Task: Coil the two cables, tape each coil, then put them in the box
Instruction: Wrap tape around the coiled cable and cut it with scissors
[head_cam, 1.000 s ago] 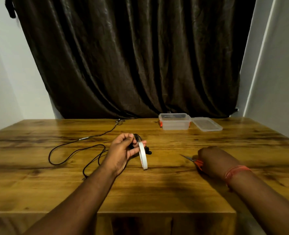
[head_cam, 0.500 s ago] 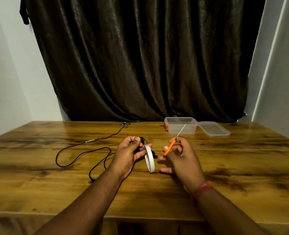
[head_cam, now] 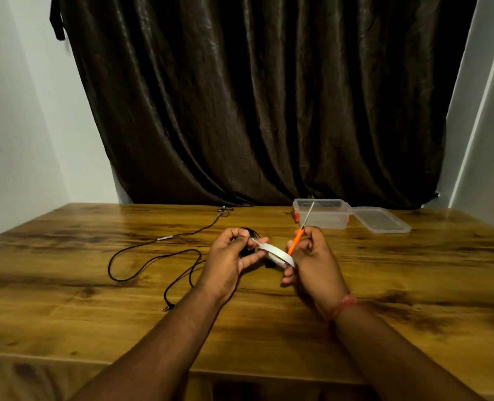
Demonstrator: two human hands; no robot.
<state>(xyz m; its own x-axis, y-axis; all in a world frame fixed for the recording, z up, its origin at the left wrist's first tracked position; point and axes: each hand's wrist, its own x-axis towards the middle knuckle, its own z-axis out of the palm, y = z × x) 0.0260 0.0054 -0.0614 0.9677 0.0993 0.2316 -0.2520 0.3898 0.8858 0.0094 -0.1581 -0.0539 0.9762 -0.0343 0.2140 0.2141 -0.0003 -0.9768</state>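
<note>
My left hand (head_cam: 229,260) grips a small black coiled cable (head_cam: 250,233) above the middle of the wooden table (head_cam: 66,299), and its fingers pinch the free end of the tape. The white tape roll (head_cam: 276,253) hangs between both hands. My right hand (head_cam: 312,263) holds orange-handled scissors (head_cam: 301,230), blades pointing up and away, and its fingers also touch the roll. A second black cable (head_cam: 153,257) lies loose and uncoiled on the table to the left. The clear plastic box (head_cam: 322,217) stands open at the back right.
The box's clear lid (head_cam: 380,224) lies flat to the right of the box. A dark curtain (head_cam: 254,96) hangs behind the table. The table's front edge runs just below my forearms.
My right hand picked the scissors up from the table and came over to the tape roll. The roll has tipped from upright to slanted between both hands, with a short strip pulled out.
</note>
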